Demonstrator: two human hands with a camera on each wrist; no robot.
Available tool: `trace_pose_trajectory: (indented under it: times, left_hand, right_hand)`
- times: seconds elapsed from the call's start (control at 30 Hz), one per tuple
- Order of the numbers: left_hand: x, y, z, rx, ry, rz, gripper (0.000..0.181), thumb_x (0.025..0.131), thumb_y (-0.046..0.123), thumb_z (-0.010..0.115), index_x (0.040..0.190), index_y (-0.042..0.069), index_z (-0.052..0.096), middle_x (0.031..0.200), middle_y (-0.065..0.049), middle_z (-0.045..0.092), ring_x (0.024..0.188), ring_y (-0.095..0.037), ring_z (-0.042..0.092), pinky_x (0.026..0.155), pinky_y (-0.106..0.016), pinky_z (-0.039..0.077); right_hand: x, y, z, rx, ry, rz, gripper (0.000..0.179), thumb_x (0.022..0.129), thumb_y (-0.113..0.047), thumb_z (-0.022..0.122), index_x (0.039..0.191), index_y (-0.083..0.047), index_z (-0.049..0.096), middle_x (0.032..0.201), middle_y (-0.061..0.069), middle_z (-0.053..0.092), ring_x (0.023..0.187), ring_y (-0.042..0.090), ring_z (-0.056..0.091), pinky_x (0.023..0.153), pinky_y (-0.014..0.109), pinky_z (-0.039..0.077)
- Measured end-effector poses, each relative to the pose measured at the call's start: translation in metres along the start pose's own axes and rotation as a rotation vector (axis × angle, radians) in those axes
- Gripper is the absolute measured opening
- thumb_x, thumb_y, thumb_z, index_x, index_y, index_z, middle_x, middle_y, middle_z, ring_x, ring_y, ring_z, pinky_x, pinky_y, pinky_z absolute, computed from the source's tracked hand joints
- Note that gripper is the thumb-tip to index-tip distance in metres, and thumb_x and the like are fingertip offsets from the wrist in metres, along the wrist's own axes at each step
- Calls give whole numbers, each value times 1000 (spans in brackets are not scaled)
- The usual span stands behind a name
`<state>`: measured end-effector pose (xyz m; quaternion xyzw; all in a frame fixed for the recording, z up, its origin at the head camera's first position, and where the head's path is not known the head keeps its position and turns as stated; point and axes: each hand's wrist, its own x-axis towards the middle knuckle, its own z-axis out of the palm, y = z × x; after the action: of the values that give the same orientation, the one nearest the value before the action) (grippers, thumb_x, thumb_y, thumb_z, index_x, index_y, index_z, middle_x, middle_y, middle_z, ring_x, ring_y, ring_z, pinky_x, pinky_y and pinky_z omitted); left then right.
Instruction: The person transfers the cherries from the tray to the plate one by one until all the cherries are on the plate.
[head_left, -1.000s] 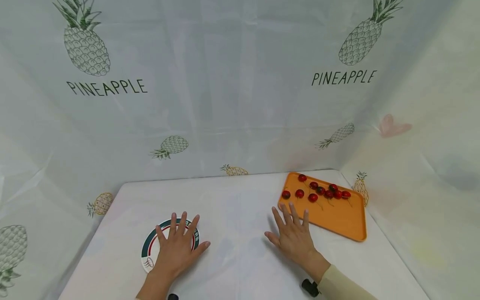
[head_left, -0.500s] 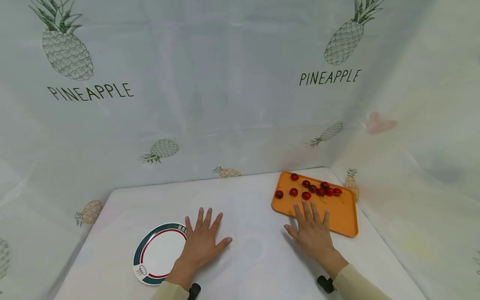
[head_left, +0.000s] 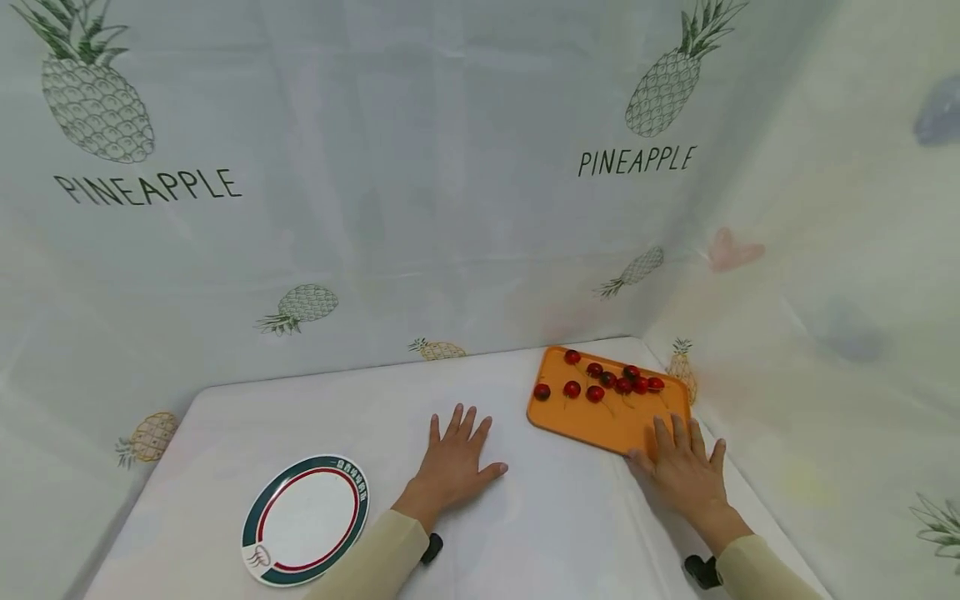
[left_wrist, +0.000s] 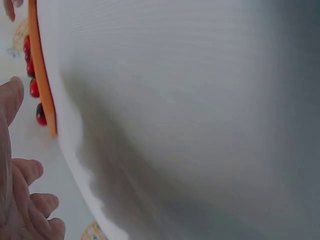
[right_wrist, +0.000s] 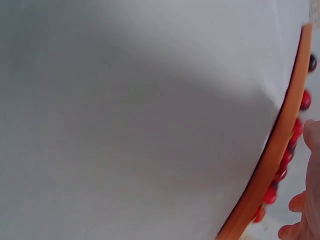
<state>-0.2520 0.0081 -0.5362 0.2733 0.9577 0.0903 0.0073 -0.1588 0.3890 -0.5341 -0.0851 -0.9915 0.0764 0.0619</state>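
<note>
My left hand [head_left: 454,460] is spread over the middle of the table, fingers straight and holding nothing. My right hand [head_left: 686,477] reaches over the near right corner of an orange tray [head_left: 573,421], its fingers spread and its fingertips overlapping the rim in the head view. Several red cherries [head_left: 596,394] with thin stems lie toward the far side of the tray. In the right wrist view the tray's side [right_wrist: 270,165] runs close by the fingers [right_wrist: 315,175]. The left wrist view shows the left fingers [left_wrist: 42,205] apart from the tray's edge [left_wrist: 44,90].
A round white plate [head_left: 311,525] with a dark green and red rim lies on the left of the white-covered table [head_left: 525,533]. Behind and at both sides hang pale sheets printed with pineapples [head_left: 101,112]. A black wrist device [head_left: 702,572] sits under the right wrist.
Both hands have moved right. The left hand has left its place over the plate, which now shows whole; the right hand has come to the tray's near right corner. The head view has shifted.
</note>
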Motion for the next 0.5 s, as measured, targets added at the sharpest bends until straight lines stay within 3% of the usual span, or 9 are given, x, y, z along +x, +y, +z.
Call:
trace_pose_trajectory:
  times: [0.27,0.5]
  left_hand:
    - [29,30,5,66,-61,78,85,101,71,45,167,19,34,174,-11,26,163,-32,20,129,-63,20]
    - [44,51,12,90,-85,126,87,102,71,47,167,15,32,175,-8,24,163,-28,21,130,-57,24]
  right_hand:
    - [2,24,-1,61,-98,64,101,105,-71,37,161,12,23,163,44,14,150,67,10,109,91,-4]
    - [4,31,-3,121,-209,131,114,104,-74,34,156,24,9,161,49,4,148,68,8,113,86,-6]
